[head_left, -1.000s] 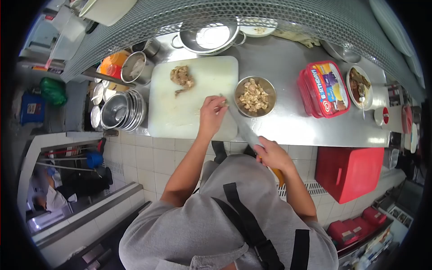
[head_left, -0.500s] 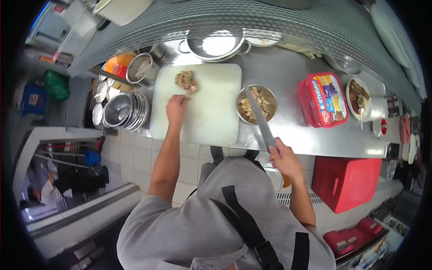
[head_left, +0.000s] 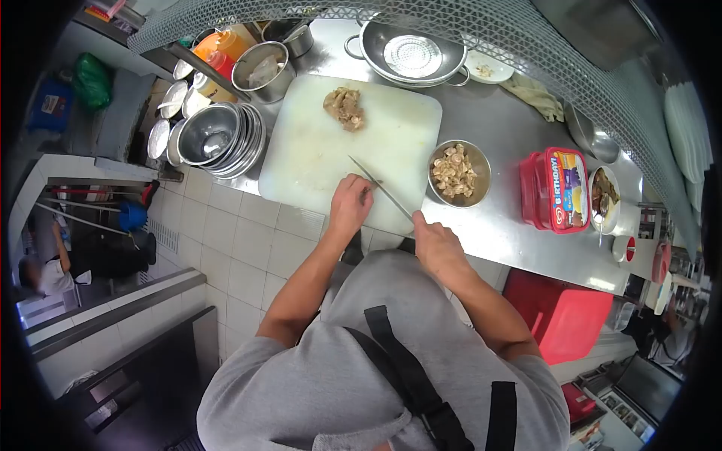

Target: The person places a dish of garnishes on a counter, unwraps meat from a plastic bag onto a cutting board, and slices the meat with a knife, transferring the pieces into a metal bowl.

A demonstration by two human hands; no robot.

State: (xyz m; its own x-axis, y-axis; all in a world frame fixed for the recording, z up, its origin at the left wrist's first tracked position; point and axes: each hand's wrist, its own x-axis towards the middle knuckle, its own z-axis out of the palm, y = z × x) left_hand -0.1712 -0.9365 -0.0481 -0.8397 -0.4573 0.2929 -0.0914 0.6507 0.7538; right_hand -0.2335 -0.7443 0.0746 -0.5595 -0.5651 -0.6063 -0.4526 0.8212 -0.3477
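Observation:
My right hand (head_left: 437, 245) is wrapped round the handle of a knife (head_left: 382, 188), whose blade slants up and left over the front right part of the white cutting board (head_left: 301, 161). Beside the blade, my left hand (head_left: 351, 203) has its fingers curled in. Whatever it may hold is too small or hidden to make out. Toward the back of the board lies a small heap of brownish meat (head_left: 344, 109). Just right of the board, a steel bowl (head_left: 485, 188) contains chopped pale-brown pieces (head_left: 455, 171).
Stacked steel bowls (head_left: 252, 143) and a steel pot (head_left: 280, 84) stand left of the board. Behind it sits a colander (head_left: 368, 46). A red tub (head_left: 535, 192) and a plate of food (head_left: 613, 218) are at the right. A wire-mesh shelf (head_left: 301, 11) overhangs the back.
My left hand has come from the meat toward the board's front edge. The knife has swung from over the bowl to the board in my right hand. The whole view has shifted.

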